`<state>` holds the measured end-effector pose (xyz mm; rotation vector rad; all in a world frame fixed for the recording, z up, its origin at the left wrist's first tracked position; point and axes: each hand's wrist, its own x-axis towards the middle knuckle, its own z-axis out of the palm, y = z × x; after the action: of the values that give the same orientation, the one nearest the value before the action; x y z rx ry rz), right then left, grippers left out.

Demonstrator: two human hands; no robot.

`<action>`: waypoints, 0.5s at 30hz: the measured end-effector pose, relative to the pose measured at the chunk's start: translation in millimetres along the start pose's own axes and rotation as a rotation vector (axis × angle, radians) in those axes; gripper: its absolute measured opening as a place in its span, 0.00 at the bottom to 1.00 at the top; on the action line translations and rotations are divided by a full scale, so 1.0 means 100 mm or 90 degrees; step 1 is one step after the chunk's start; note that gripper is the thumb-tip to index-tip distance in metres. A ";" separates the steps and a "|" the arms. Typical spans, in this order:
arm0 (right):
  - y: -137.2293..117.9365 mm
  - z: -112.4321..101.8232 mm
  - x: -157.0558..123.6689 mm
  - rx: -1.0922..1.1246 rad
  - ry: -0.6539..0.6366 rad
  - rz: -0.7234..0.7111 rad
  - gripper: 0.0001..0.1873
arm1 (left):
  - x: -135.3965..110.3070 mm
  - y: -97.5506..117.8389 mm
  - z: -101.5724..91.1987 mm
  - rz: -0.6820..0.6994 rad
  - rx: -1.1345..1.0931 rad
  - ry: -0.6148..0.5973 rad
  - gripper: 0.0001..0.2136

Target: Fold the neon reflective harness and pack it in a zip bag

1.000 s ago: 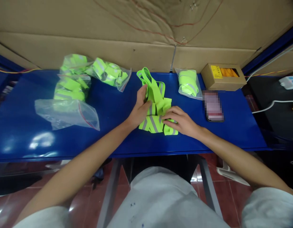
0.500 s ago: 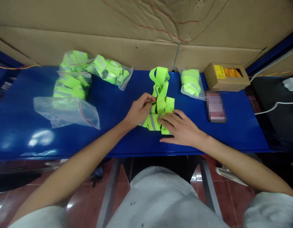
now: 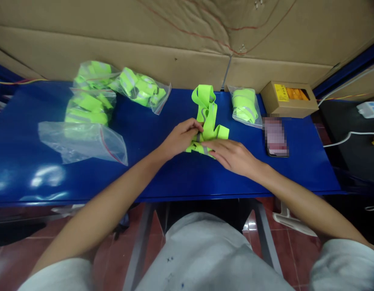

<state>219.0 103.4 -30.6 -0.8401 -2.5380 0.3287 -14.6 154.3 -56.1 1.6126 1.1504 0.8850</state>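
A neon yellow-green reflective strap [image 3: 209,126] with grey stripes lies partly folded on the blue table, its looped end pointing away from me. My left hand [image 3: 184,136] is closed on the left side of the folded part, thumb and fingertips pinching the band. From the right, my right hand [image 3: 232,154] grips the near fold, its fingers together over the band and the thumb below. The fingers cover part of the bundle. A short loop of the band sticks up beyond my right fingers.
Several clear bags [image 3: 87,111] of similar yellow-green straps lie at the back left, with a flatter clear zip bag [image 3: 84,141] in front. At the right are another filled bag [image 3: 245,106], a cardboard box [image 3: 288,99] and a phone [image 3: 276,137]. A cardboard wall [image 3: 114,52] rises behind.
The near part of the strap has been folded up and away from me, so the bundle is shorter. My right hand has moved forward and closed over the fold; my left hand shifted slightly right.
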 end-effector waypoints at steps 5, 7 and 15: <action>0.23 -0.06 0.21 0.160 0.004 0.157 0.21 | 0.05 0.23 -0.07 -0.035 0.089 -0.040 0.18; 0.32 -0.06 0.27 0.163 -0.006 0.161 0.21 | 0.04 0.28 -0.04 -0.001 0.170 -0.002 0.14; 0.49 0.09 0.23 0.066 0.133 0.124 0.12 | 0.12 0.16 0.12 0.145 0.249 0.062 0.05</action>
<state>223.0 154.7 -48.1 -1.0268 -2.2328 0.4062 4.3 161.0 -43.6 2.0710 1.2826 0.9311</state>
